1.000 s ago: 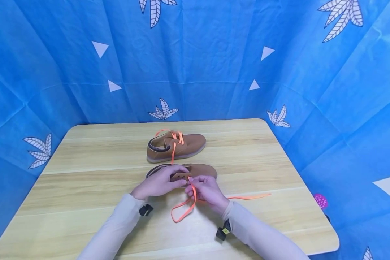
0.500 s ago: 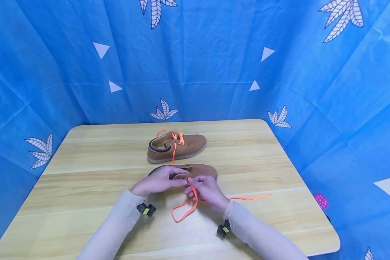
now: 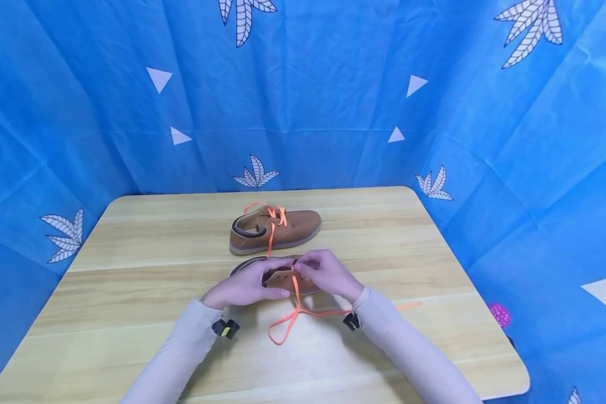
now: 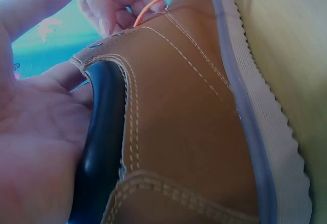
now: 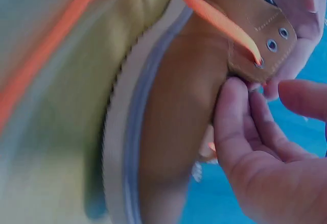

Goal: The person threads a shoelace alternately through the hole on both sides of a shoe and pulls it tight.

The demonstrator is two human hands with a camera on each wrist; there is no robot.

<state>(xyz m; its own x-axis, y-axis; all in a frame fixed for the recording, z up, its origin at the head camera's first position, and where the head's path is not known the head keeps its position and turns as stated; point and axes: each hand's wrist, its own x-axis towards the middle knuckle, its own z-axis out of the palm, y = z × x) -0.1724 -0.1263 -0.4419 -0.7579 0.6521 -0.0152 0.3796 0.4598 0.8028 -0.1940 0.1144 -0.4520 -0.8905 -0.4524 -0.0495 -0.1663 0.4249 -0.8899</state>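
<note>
A brown shoe [image 3: 309, 285] lies nearest me, toe to the right, its eyelet flap [image 5: 276, 35] lifted. My left hand [image 3: 247, 283] reaches over its opening, fingers behind the flap and thumb spread apart on the near side. In the left wrist view the palm [image 4: 41, 132] lies along the dark padded collar [image 4: 104, 122]. An orange shoelace [image 5: 219, 22] enters the eyelet closest to the toe; a bit of it shows at the flap's inner edge. There my right hand [image 3: 328, 275] pinches the shoelace with curled fingertips, partly hidden by the flap.
A second brown shoe [image 3: 298, 224] with orange laces in place stands just behind. The near shoe's loose lace [image 3: 283, 331] loops on the wooden table [image 3: 131, 280] and runs right under my right forearm. A blue curtain [image 3: 323, 101] surrounds the table.
My right hand has moved from the outer face of the flap up and over to its inner side. The lace outside has dropped into a lower loop. The left thumb has come off the flap.
</note>
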